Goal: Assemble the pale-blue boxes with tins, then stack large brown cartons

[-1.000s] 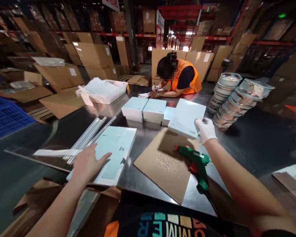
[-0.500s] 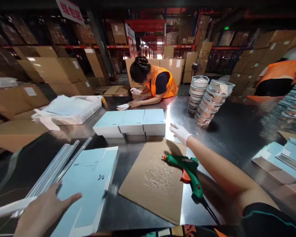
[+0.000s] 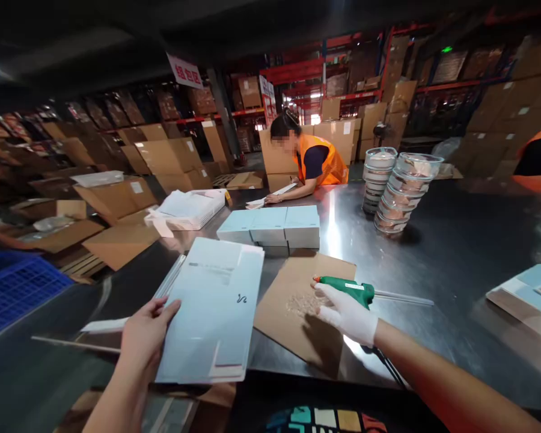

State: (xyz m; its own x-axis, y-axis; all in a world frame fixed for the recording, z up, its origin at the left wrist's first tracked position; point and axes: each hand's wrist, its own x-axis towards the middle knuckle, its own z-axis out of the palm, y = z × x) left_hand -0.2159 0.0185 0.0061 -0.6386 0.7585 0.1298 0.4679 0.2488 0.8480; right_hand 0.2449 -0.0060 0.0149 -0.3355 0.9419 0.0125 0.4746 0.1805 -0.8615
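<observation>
My bare left hand (image 3: 146,328) pinches the left edge of a light blue flat card (image 3: 211,307), thumb on top. A black handwritten squiggle marks the card, which is raised at the table's front edge. My right hand (image 3: 349,313), in a white glove, hovers with fingers apart in front of a green glue gun (image 3: 347,285) and partly hides it. Under the gun's orange tip lies a brown cardboard sheet (image 3: 284,285) with a patch of dried glue. A clear glue stick (image 3: 406,297) extends behind the gun.
Light blue boxes (image 3: 270,222) stand in a row beyond the cardboard. Stacked round clear tubs (image 3: 397,192) are at the back right. A white basket (image 3: 198,210) sits back left, near clear strips (image 3: 169,276). Across the table (image 3: 455,240), a person in an orange vest (image 3: 322,156) leans over papers.
My left hand has lifted the light blue card and moved it right. My right hand has come back from beside the boxes toward the glue gun. The view has shifted left.
</observation>
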